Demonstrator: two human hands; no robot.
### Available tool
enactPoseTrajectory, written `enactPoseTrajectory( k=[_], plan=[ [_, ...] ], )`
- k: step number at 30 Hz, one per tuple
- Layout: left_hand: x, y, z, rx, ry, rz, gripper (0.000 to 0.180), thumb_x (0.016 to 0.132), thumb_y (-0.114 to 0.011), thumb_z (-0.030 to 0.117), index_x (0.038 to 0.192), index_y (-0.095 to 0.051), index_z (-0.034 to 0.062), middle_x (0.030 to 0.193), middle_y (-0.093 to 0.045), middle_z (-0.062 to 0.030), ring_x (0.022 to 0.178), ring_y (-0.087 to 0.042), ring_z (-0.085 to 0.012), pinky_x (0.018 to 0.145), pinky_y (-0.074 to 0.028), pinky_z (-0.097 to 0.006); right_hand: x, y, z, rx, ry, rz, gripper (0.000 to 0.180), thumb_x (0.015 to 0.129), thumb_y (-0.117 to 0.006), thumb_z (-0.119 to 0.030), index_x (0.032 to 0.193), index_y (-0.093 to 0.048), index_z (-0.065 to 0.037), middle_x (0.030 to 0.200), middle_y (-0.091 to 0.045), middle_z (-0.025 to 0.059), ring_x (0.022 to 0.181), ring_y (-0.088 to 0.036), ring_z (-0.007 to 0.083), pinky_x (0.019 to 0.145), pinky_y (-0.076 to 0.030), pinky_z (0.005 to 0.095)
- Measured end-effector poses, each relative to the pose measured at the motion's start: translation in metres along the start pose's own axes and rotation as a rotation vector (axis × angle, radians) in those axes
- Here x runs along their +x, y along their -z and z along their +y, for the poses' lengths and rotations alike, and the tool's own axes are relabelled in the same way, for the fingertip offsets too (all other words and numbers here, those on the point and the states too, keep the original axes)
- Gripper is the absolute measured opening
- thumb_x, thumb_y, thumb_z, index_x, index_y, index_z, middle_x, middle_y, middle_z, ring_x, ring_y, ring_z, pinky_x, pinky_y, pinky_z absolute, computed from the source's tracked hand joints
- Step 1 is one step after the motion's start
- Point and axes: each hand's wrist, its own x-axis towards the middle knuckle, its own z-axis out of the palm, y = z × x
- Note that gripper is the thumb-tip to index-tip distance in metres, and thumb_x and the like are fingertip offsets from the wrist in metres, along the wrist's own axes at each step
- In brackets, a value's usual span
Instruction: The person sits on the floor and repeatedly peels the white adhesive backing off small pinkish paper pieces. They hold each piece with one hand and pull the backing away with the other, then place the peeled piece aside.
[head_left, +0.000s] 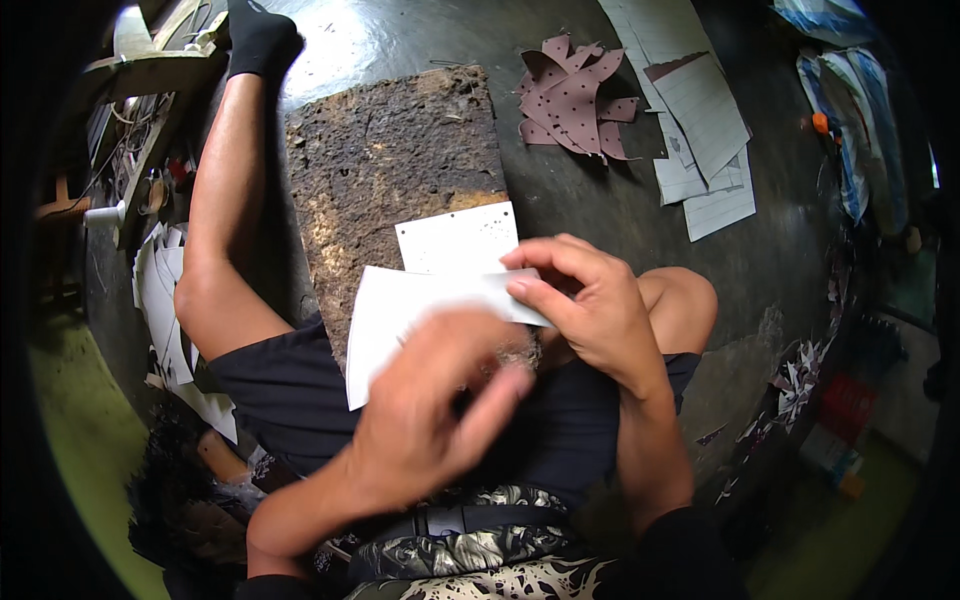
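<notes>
Person sits on the floor, legs spread, worn rough board (395, 150) between them. Right hand (608, 315): thumb and index nearly closed, pinching the right end of a curved white sheet (385, 310); other fingers bent, tucked behind the index. Left hand (415, 400): blurred, over the sheet's lower middle, fingers bent, thumb spread apart from them with a gap between; can't tell from here if it grips or touches anything. Sheet lies across the near part of the board, its lower left corner reaching over by the black shorts (285, 390), its upper edge beside a smaller white piece (450, 238) with dark holes, flat on the board. Beyond, on the floor to the right: heap of dotted mauve cutouts (570, 105), then lined paper pieces (705, 120), overlapping. Black sock (262, 40) on the left foot.
</notes>
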Motion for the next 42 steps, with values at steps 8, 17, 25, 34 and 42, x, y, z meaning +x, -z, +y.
enactPoseTrajectory(
  k=[8, 17, 25, 34, 42],
  plan=[
    [0.063, -0.002, -0.050, 0.139, 0.078, 0.040, 0.038, 0.100, -0.087, 0.006, 0.135, -0.075, 0.0019, 0.114, -0.072, -0.0158, 0.084, -0.071, -0.0305, 0.078, -0.059, -0.042, 0.016, -0.017, 0.014, 0.301, -0.109, 0.130, 0.016, 0.108, -0.084, -0.006, 0.122, -0.079, 0.001, 0.102, -0.076, -0.0021, 0.089, -0.065, 0.0020, 0.078, -0.055, 0.0212],
    [0.060, -0.008, -0.052, 0.257, -0.010, 0.089, 0.023, 0.099, -0.086, 0.005, 0.121, -0.082, 0.0083, 0.107, -0.075, -0.0107, 0.087, -0.078, -0.0310, 0.074, -0.062, -0.043, 0.010, -0.013, 0.026, 0.582, -0.226, 0.088, 0.017, 0.111, -0.082, -0.008, 0.125, -0.079, 0.000, 0.103, -0.076, -0.0030, 0.091, -0.068, 0.0022, 0.078, -0.057, 0.0199],
    [0.057, -0.012, -0.063, 0.350, -0.118, 0.136, 0.026, 0.100, -0.087, 0.012, 0.126, -0.085, 0.0118, 0.106, -0.076, -0.0072, 0.077, -0.078, -0.0265, 0.067, -0.062, -0.041, 0.015, -0.012, 0.028, 0.645, -0.269, 0.110, 0.018, 0.113, -0.082, -0.016, 0.123, -0.079, -0.002, 0.099, -0.075, -0.0033, 0.085, -0.064, -0.0001, 0.071, -0.055, 0.0187],
    [0.056, -0.013, -0.065, 0.440, -0.187, 0.114, 0.028, 0.100, -0.088, 0.016, 0.128, -0.086, 0.0107, 0.107, -0.075, -0.0043, 0.070, -0.075, -0.0223, 0.062, -0.060, -0.039, 0.021, -0.020, 0.026, 0.482, -0.279, 0.189, 0.019, 0.115, -0.080, -0.019, 0.114, -0.081, 0.000, 0.088, -0.069, -0.0075, 0.075, -0.056, -0.0023, 0.063, -0.044, 0.0180],
    [0.055, -0.011, -0.065, 0.472, -0.238, 0.083, 0.031, 0.099, -0.088, 0.017, 0.129, -0.086, 0.0086, 0.105, -0.075, -0.0045, 0.067, -0.074, -0.0210, 0.059, -0.059, -0.037, 0.017, -0.019, 0.030, 0.530, -0.259, 0.172, 0.019, 0.114, -0.081, -0.017, 0.117, -0.080, 0.001, 0.092, -0.070, -0.0073, 0.079, -0.056, -0.0025, 0.066, -0.046, 0.0173]
  ],
)
